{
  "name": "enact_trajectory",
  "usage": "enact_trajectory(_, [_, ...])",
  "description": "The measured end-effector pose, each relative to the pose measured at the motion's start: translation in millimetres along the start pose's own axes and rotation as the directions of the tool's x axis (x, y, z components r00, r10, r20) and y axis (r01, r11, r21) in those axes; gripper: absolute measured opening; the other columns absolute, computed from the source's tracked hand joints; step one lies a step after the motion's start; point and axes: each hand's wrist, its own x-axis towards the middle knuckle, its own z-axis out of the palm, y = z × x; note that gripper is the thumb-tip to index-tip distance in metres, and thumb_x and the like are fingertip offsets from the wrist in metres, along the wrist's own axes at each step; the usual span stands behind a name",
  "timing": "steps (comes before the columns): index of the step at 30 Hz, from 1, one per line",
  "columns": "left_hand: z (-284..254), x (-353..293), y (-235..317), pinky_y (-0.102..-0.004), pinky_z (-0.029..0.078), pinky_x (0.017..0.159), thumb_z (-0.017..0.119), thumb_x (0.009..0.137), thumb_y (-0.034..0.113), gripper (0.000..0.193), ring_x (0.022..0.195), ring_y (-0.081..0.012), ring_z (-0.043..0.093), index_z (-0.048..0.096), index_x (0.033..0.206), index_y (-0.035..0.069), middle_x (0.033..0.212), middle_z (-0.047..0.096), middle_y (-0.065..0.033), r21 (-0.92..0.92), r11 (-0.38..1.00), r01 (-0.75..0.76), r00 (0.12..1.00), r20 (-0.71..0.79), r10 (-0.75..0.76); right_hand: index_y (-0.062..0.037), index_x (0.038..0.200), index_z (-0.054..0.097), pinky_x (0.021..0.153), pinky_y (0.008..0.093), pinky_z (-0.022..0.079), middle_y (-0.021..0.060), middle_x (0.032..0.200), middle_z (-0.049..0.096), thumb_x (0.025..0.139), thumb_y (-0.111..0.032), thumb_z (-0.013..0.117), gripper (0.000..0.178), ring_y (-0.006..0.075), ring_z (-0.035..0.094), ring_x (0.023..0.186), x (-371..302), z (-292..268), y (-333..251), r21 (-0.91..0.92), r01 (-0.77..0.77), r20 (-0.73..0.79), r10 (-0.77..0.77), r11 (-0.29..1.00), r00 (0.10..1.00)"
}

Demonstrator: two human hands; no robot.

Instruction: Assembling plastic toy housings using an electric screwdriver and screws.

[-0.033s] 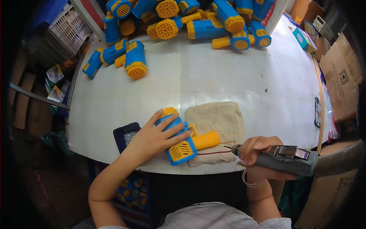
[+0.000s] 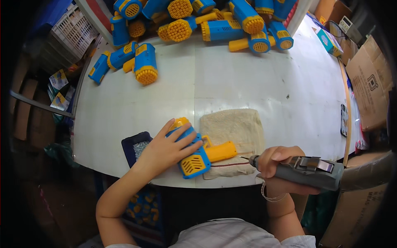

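Observation:
Under my left hand [image 2: 167,146] lies a blue and yellow toy bubble gun [image 2: 193,164], on its side near the table's front edge. My fingers are spaced over its blue body and hold it; the thumb cannot be made out. Its yellow handle [image 2: 222,152] points right, over a folded beige cloth [image 2: 231,124]. My right hand [image 2: 278,163] grips a grey electric screwdriver [image 2: 308,175], its thin bit aimed left at the handle's end with a small gap between them. Left of the gun, a dark tray [image 2: 131,145] of small silvery screws is partly covered by my left hand.
Several similar bubble guns [image 2: 225,31] are piled at the table's far edge, with a few more [image 2: 146,62] at the far left. A phone [image 2: 344,120] lies at the right edge, beside cardboard boxes [image 2: 368,82]. White crates [image 2: 76,35] stand at the left.

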Motion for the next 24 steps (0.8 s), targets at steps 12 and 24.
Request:
enact_trajectory(12, [37.6,62.4,63.8,-0.0343,0.042,0.071,0.069,0.064,0.016,0.047,0.084,-0.0225,0.053,0.056,0.108,0.006,0.089,0.054,-0.0055,-0.476,0.837,0.270,0.911,-0.155,-0.383,0.0046,0.093,0.055,0.046,0.0268,0.039,0.0068,0.060,0.053,0.053,-0.086,0.045,0.099,0.0161,0.050,0.052,-6.5,-3.1,8.7,-0.260,-0.143,0.101,0.175,0.955,0.979])
enact_trajectory(24, [38.6,65.0,62.5,-0.0334,0.042,0.069,0.069,0.064,0.017,0.041,0.081,-0.0220,0.053,0.056,0.102,0.008,0.082,0.052,-0.0055,-0.490,0.827,0.275,0.901,-0.170,-0.400,0.0022,0.079,0.054,0.044,0.0259,0.039,0.0061,0.057,0.051,0.052,-0.085,0.049,0.091,0.0158,0.049,0.049,-5.1,-2.6,28.3,-0.249,-0.084,0.108,0.113,0.965,0.988])
